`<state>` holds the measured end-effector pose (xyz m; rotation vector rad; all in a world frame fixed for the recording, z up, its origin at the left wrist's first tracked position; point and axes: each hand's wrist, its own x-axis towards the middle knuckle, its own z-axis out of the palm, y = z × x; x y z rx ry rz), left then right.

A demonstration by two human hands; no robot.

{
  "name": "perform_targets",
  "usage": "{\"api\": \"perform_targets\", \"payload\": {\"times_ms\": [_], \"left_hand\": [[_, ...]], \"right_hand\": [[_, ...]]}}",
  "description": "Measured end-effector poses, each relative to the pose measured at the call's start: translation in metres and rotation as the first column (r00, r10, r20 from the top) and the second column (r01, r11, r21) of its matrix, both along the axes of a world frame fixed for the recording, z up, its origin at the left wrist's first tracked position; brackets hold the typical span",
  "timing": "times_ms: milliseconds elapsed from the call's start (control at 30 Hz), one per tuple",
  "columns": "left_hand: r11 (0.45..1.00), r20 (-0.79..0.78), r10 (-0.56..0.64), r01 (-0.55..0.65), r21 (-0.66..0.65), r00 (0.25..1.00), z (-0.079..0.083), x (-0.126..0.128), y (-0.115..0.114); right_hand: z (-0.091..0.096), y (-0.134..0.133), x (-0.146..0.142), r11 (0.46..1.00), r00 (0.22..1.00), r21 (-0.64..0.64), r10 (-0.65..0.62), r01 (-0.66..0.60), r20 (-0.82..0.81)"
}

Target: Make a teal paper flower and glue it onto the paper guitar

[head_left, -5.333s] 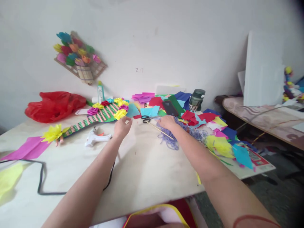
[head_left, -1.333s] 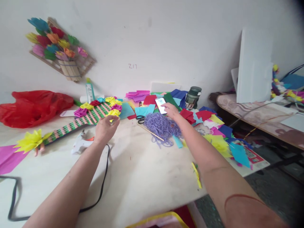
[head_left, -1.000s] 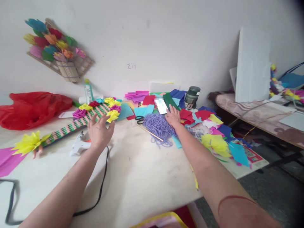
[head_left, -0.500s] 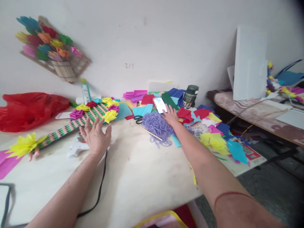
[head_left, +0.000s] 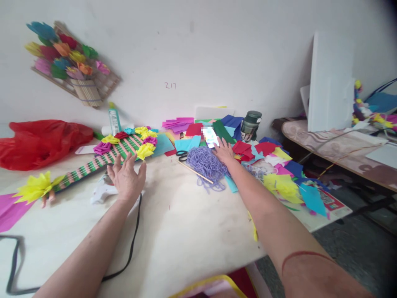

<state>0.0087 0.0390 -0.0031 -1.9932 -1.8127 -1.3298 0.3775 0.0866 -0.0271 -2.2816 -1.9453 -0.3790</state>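
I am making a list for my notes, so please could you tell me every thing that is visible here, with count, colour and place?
white wooden table: one, bare part at front.
white glue gun: one, beside left hand; black cord trailing toward the front edge.
green striped paper guitar: one, paper flowers around its body, left.
red plastic bag: one, far left.
purple yarn bundle: one, centre.
thin wooden stick: one, by yarn.
black scissors: one, behind stick.
lit phone: one, at right fingertips.
dark green jar: one, back.
coloured paper pieces: many, right.
left hand: open, over glue gun.
right hand: open, flat by phone.
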Motion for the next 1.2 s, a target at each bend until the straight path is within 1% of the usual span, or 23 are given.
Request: {"api": "perform_targets", "payload": {"times_ms": [133, 267, 433, 500, 633, 767, 833, 933, 1033, 1133, 1200], "left_hand": [[1.000, -0.005, 0.004, -0.004, 0.001, 1.000, 0.001, -0.002, 0.000], [1.000, -0.029, 0.012, -0.012, 0.006, 1.000, -0.001, -0.006, 0.000], [1.000, -0.027, -0.002, 0.003, 0.014, 1.000, -0.002, -0.009, 0.002], [1.000, -0.023, -0.011, 0.011, 0.021, 1.000, -0.002, -0.009, 0.002], [0.999, -0.025, -0.018, 0.018, 0.032, 1.000, -0.002, -0.009, 0.000], [0.999, -0.030, -0.009, 0.009, 0.031, 1.000, 0.000, -0.008, -0.002], [1.000, -0.024, -0.011, 0.012, 0.025, 1.000, 0.000, -0.008, -0.002], [0.999, -0.004, -0.040, 0.040, 0.014, 0.999, 0.001, -0.008, 0.000], [0.997, 0.024, -0.077, 0.076, 0.018, 0.997, 0.003, -0.010, 0.002], [0.996, 0.082, -0.083, 0.081, 0.028, 0.993, 0.009, -0.014, 0.004], [0.997, 0.131, -0.071, 0.067, 0.034, 0.989, 0.015, -0.018, 0.004]], "right_hand": [[0.002, -0.003, -0.001, 0.999, 0.998, 0.033, -0.019, 0.020, -0.057], [0.008, -0.005, 0.002, 0.990, 0.988, 0.127, -0.045, 0.064, -0.145], [0.020, 0.002, 0.012, 0.973, 0.967, 0.178, -0.104, 0.147, -0.231], [0.022, 0.006, 0.016, 0.965, 0.961, 0.202, -0.113, 0.167, -0.252], [0.018, 0.011, 0.017, 0.946, 0.944, 0.258, -0.111, 0.197, -0.312], [0.015, 0.011, 0.008, 0.930, 0.914, 0.295, -0.091, 0.220, -0.397], [0.020, 0.011, 0.002, 0.929, 0.903, 0.297, -0.078, 0.219, -0.422], [0.036, 0.013, -0.014, 0.936, 0.910, 0.292, -0.061, 0.195, -0.411], [0.054, 0.011, -0.042, 0.950, 0.930, 0.273, -0.042, 0.150, -0.365], [0.065, 0.001, -0.083, 0.961, 0.912, 0.272, 0.074, 0.042, -0.404], [0.068, -0.009, -0.113, 0.953, 0.893, 0.298, 0.187, -0.062, -0.410]]}}
